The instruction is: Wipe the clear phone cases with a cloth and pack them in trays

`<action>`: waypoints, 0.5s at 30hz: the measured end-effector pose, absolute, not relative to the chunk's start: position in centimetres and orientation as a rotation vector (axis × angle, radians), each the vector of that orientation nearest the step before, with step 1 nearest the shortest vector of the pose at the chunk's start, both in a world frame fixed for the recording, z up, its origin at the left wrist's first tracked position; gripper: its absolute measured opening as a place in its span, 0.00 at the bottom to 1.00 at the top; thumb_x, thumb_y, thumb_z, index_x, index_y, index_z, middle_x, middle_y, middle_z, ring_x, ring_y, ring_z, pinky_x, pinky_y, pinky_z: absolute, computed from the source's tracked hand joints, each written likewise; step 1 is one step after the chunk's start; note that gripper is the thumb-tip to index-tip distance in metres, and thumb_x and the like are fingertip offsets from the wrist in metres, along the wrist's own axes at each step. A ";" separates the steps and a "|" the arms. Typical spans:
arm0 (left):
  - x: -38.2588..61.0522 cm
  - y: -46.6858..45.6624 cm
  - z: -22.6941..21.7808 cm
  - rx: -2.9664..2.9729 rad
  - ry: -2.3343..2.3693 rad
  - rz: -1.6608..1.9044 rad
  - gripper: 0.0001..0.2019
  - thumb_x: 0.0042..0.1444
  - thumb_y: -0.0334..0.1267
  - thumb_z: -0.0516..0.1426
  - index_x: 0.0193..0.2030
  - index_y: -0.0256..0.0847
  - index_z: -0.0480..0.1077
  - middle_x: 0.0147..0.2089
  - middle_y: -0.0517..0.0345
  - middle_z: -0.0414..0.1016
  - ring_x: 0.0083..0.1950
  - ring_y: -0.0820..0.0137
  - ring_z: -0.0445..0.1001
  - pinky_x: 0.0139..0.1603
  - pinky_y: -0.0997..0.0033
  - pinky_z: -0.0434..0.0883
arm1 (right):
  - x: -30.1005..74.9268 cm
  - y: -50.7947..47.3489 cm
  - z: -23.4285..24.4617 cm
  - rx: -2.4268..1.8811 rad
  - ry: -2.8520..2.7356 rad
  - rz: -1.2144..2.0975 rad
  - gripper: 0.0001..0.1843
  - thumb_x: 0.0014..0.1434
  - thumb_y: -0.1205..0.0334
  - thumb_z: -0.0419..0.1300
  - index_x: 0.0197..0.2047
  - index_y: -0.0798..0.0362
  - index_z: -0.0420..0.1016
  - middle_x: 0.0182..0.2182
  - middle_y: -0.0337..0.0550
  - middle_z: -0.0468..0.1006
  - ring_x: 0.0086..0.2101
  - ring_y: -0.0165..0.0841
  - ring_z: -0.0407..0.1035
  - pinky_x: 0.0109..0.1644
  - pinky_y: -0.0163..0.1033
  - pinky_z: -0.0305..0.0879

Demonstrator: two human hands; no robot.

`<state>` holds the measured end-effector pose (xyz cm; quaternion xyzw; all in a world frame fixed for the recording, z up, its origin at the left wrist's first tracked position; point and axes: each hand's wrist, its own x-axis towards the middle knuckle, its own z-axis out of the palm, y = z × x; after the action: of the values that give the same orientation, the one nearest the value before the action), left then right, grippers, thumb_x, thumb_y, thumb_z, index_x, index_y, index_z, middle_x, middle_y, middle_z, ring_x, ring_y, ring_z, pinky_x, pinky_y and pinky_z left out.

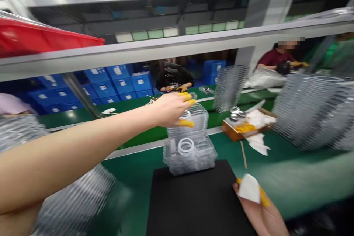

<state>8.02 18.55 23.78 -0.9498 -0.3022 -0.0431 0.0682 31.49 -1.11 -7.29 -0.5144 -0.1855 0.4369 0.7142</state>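
Observation:
My left hand (174, 110) reaches forward at the centre, its yellow-covered fingers and thumb spread apart. It is over the upright rear part of a clear plastic case (204, 156); whether it touches is unclear. White rings (186, 146) show in or through the case, which stands at the far edge of a black mat (190, 202). At lower right, my right hand (262, 206), also with yellow finger covers, holds a white wipe (249, 188), paper or cloth, beside the mat's right edge.
An orange-brown tray (233, 132) holds yellow finger covers and white scraps. A thin stick (243, 155) lies nearby. Tall stacks of clear plastic trays (309, 110) stand right, others (80, 199) lower left. A metal rail (177, 44) crosses above. Co-workers sit across the bench.

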 end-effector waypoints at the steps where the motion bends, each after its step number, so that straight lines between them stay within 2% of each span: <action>1: 8.3 19.2 21.9 -2.890 -0.957 -0.093 0.42 0.44 0.58 0.66 0.63 0.40 0.64 0.68 0.43 0.61 0.68 0.46 0.58 0.67 0.54 0.55 | 31.6 -1.0 -7.3 -1.026 -0.338 1.039 0.24 0.44 0.37 0.69 0.36 0.46 0.78 0.35 0.44 0.81 0.39 0.46 0.76 0.47 0.58 0.74; 3: 8.3 20.7 19.4 -2.917 -1.072 -0.072 0.47 0.43 0.60 0.66 0.67 0.39 0.59 0.69 0.38 0.58 0.68 0.41 0.58 0.64 0.49 0.58 | 31.6 -1.0 -7.0 -0.904 -0.286 1.066 0.21 0.44 0.40 0.71 0.33 0.47 0.79 0.33 0.43 0.81 0.38 0.44 0.77 0.48 0.57 0.74; 6: 7.7 22.2 18.0 -2.949 -1.221 -0.115 0.47 0.46 0.61 0.63 0.68 0.40 0.56 0.65 0.39 0.66 0.62 0.44 0.68 0.57 0.54 0.67 | 31.3 -1.2 -6.0 -0.918 -0.368 1.043 0.20 0.46 0.41 0.70 0.32 0.49 0.80 0.33 0.45 0.81 0.38 0.43 0.77 0.47 0.54 0.74; 9: 6.7 22.3 17.7 -2.929 -1.337 -0.264 0.47 0.46 0.62 0.62 0.69 0.42 0.54 0.67 0.41 0.63 0.65 0.45 0.64 0.58 0.53 0.65 | 32.6 -0.4 -4.9 -1.024 -0.520 0.948 0.22 0.46 0.39 0.69 0.33 0.50 0.80 0.34 0.47 0.81 0.39 0.44 0.76 0.46 0.54 0.73; 11: 6.1 22.2 17.4 -2.890 -1.438 -0.348 0.48 0.44 0.63 0.62 0.68 0.40 0.56 0.66 0.38 0.64 0.64 0.42 0.65 0.56 0.49 0.67 | 34.9 1.3 -3.5 -1.122 -0.650 0.821 0.24 0.44 0.40 0.70 0.35 0.51 0.80 0.35 0.47 0.81 0.40 0.45 0.75 0.48 0.54 0.71; 13: 5.7 22.4 16.9 -2.860 -1.524 -0.406 0.49 0.40 0.65 0.63 0.66 0.38 0.60 0.62 0.36 0.68 0.60 0.40 0.69 0.52 0.48 0.71 | 38.1 4.1 -1.5 -1.237 -0.790 0.644 0.25 0.42 0.42 0.71 0.37 0.52 0.80 0.38 0.48 0.81 0.42 0.45 0.74 0.52 0.54 0.68; 15: 5.5 22.8 16.6 -2.834 -1.557 -0.487 0.47 0.39 0.65 0.64 0.63 0.40 0.64 0.61 0.40 0.71 0.58 0.40 0.71 0.51 0.48 0.72 | 41.2 7.7 0.9 -1.363 -0.931 0.442 0.23 0.44 0.46 0.71 0.39 0.52 0.80 0.40 0.48 0.80 0.45 0.46 0.71 0.57 0.55 0.62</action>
<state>5.51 22.77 16.55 -0.8649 -0.4752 -0.1485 -0.0640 41.19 7.71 0.86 -0.6015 -0.4109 0.1950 0.6567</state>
